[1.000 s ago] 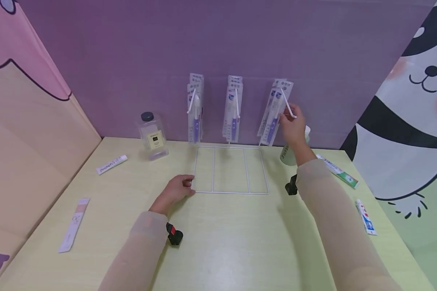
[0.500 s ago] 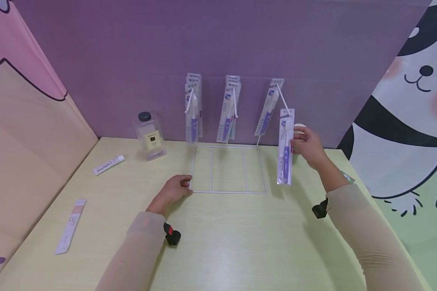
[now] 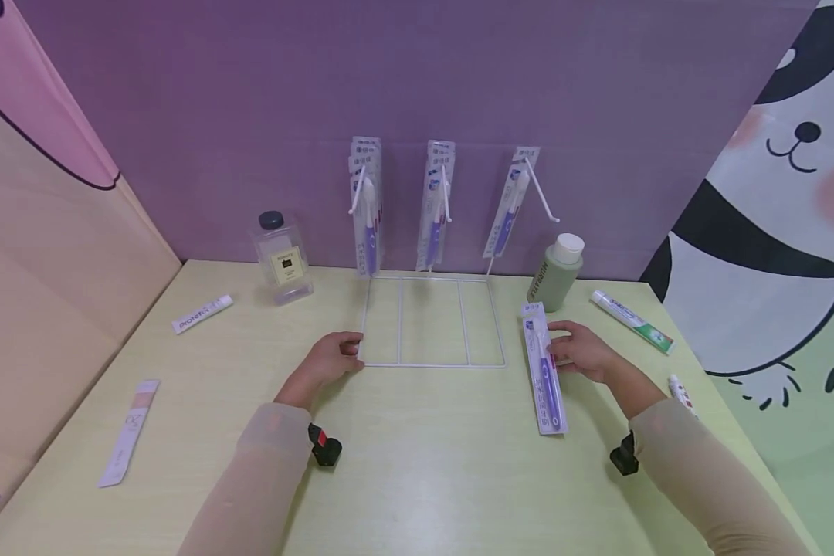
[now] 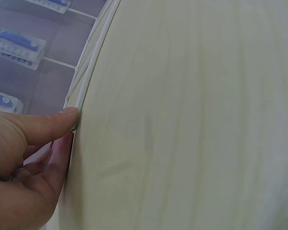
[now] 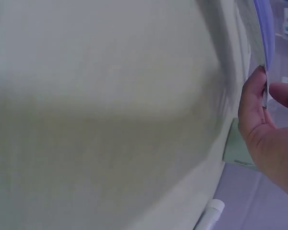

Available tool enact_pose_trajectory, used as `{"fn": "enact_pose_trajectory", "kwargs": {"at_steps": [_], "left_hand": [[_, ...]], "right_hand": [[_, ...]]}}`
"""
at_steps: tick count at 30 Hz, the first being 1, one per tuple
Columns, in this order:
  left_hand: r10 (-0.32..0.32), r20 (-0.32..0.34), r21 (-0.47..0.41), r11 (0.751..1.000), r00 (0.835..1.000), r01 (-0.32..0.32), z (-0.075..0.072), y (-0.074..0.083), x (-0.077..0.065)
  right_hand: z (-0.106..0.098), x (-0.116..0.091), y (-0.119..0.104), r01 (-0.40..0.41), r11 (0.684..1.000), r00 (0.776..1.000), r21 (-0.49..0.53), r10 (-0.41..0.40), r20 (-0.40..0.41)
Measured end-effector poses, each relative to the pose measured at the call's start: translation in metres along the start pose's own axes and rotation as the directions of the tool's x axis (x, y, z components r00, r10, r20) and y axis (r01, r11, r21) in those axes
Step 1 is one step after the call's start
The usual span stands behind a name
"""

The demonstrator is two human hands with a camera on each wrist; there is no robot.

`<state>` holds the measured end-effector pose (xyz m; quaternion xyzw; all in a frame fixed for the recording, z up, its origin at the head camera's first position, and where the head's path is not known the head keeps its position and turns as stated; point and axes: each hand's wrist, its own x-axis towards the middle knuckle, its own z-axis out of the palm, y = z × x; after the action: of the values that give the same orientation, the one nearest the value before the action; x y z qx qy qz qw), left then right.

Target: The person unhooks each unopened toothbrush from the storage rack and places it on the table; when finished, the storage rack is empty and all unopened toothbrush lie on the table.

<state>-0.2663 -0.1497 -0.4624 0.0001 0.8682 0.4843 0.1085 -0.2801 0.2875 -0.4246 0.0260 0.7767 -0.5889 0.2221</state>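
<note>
My right hand [image 3: 584, 351] pinches a packaged toothbrush [image 3: 545, 371] by its right edge, just to the right of the white wire display rack [image 3: 452, 366]. In the right wrist view the package [image 5: 264, 36] is edge-on between thumb and fingers. At the rack's front left corner my left hand [image 3: 328, 357] grips the base wire, and the left wrist view shows the thumb [image 4: 57, 122] on that wire. Packaged toothbrushes hang from the rack's left hook [image 3: 367, 208], middle hook [image 3: 436, 205] and right hook [image 3: 513, 201].
A clear bottle with a dark cap [image 3: 283, 262] stands left of the rack, a green bottle with a white cap [image 3: 557, 274] right of it. Toothpaste tubes [image 3: 632, 321] lie at the right. A small Protefix box [image 3: 202, 313] and a long flat packet [image 3: 130, 432] lie at the left.
My right hand has drawn one packaged toothbrush off the right hook and brought it down toward the tabletop. A single package shows on that hook now. My left hand has stayed on the rack's corner.
</note>
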Motion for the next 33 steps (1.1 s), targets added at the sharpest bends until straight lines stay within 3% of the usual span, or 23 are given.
{"fn": "enact_pose_trajectory", "kwargs": {"at_steps": [3,14,19,23,26,29,31,33], "left_hand": [[-0.008,0.001,-0.001,1.0,1.0,0.008,-0.001,0.0,0.001],[0.002,-0.002,-0.018,1.0,1.0,-0.002,-0.003,0.001,0.001],[0.003,-0.007,-0.013,1.0,1.0,-0.003,-0.003,0.001,0.001],[0.0,-0.002,-0.012,1.0,1.0,0.0,-0.002,0.0,0.002],[-0.005,-0.005,-0.011,1.0,1.0,0.005,-0.001,-0.002,0.002],[-0.001,-0.013,-0.005,1.0,1.0,0.001,0.0,-0.004,0.002],[0.005,-0.015,-0.006,1.0,1.0,-0.005,0.0,-0.005,0.002],[0.008,-0.014,-0.008,1.0,1.0,-0.008,0.0,-0.004,0.002]], "right_hand": [[0.003,0.002,0.007,-0.033,0.999,0.999,-0.018,0.033,0.015],[0.007,0.008,0.012,-0.031,0.994,0.999,-0.105,0.029,-0.021],[0.009,0.004,0.008,-0.048,0.988,0.999,-0.149,0.045,-0.019],[0.008,0.004,-0.005,-0.08,0.966,0.997,-0.244,0.078,-0.018],[0.006,0.009,-0.026,-0.036,0.931,0.999,-0.364,0.022,-0.043],[0.007,0.02,-0.054,0.083,0.904,0.988,-0.42,-0.129,-0.084],[0.008,0.028,-0.075,0.163,0.885,0.963,-0.435,-0.239,-0.127],[0.009,0.037,-0.095,0.253,0.873,0.918,-0.417,-0.353,-0.18]]}}
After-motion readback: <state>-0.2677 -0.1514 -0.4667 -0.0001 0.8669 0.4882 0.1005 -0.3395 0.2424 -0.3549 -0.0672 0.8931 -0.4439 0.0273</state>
